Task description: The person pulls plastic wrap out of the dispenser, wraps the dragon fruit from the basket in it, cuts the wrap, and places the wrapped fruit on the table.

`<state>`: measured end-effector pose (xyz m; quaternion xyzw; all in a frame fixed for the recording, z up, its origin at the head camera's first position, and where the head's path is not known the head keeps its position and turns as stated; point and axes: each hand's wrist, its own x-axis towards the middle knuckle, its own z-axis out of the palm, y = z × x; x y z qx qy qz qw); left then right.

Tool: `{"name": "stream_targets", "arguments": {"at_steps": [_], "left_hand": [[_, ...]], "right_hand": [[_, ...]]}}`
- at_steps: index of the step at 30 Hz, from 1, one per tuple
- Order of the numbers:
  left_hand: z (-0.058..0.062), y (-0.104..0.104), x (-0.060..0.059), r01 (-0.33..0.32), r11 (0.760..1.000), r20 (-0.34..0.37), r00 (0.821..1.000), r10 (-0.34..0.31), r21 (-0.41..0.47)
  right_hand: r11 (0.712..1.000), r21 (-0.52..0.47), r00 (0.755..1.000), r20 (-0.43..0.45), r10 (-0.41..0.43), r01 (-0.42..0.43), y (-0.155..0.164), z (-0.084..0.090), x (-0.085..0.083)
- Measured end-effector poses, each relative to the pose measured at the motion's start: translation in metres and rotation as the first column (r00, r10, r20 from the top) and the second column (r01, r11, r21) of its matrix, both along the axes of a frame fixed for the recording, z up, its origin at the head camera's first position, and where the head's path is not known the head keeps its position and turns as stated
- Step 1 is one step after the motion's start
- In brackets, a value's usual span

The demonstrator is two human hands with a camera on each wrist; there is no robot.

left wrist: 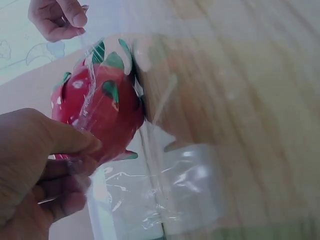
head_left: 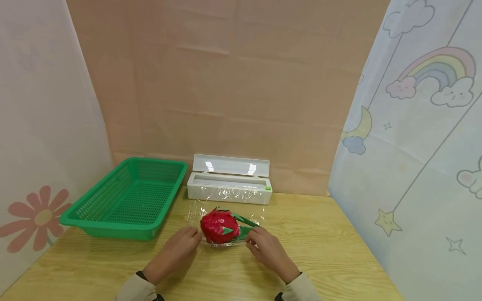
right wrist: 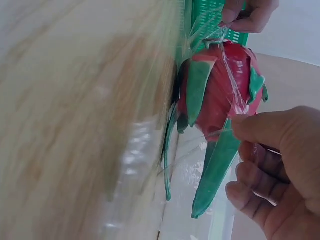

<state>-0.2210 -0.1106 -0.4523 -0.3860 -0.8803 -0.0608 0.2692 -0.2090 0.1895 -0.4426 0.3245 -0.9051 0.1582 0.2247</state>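
A red dragon fruit [head_left: 218, 226] with green leaf tips lies on the wooden table, on a sheet of clear plastic wrap [left wrist: 187, 175]. My left hand [head_left: 184, 242] pinches the wrap's near edge at the fruit's left side. On the right, beside the long green leaves, my right hand [head_left: 268, 250] pinches the same edge between thumb and fingers. Between the two hands the wrap's gathered edge is stretched across the near side of the fruit, as both wrist views show. Behind the fruit, the wrap runs back to a white wrap dispenser box [head_left: 229, 194].
The dispenser's clear lid [head_left: 231, 165] stands raised against the tan backdrop. A green plastic basket [head_left: 160, 217] with slotted walls sits at the back left. Bare wooden table [head_left: 331, 251] extends to the right. Printed curtains [head_left: 421, 167] hang along both sides.
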Motion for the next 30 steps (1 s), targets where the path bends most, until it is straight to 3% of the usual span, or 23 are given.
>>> {"name": "stream_targets", "arguments": {"at_steps": [5,8,11,13,17,21,30], "left_hand": [[0.001,-0.001,-0.011,0.042,0.989,-0.039,0.999,-0.037,0.141],[0.003,-0.003,-0.016,0.064,0.977,-0.030,0.998,-0.060,0.205],[0.007,-0.005,-0.022,0.099,0.965,0.052,0.992,-0.115,0.243],[0.009,-0.004,-0.027,0.128,0.955,0.143,0.975,-0.170,0.266],[0.009,-0.004,-0.034,0.174,0.933,0.304,0.913,-0.273,0.315],[0.008,-0.004,-0.039,0.194,0.918,0.372,0.870,-0.324,0.346],[0.010,-0.009,-0.037,0.236,0.910,0.335,0.874,-0.352,0.341]], "right_hand": [[0.997,-0.075,0.999,-0.032,0.029,-0.032,0.004,-0.001,-0.014],[0.986,-0.148,0.994,0.072,0.088,-0.077,0.008,-0.002,-0.024],[0.967,-0.232,0.966,0.207,0.156,-0.107,0.014,-0.004,-0.035],[0.953,-0.274,0.940,0.271,0.207,-0.130,0.017,-0.006,-0.040],[0.935,-0.305,0.903,0.327,0.279,-0.178,0.017,-0.011,-0.047],[0.940,-0.291,0.915,0.302,0.267,-0.178,0.015,-0.012,-0.048],[0.944,-0.305,0.941,0.269,0.207,-0.121,0.012,-0.013,-0.044]]}}
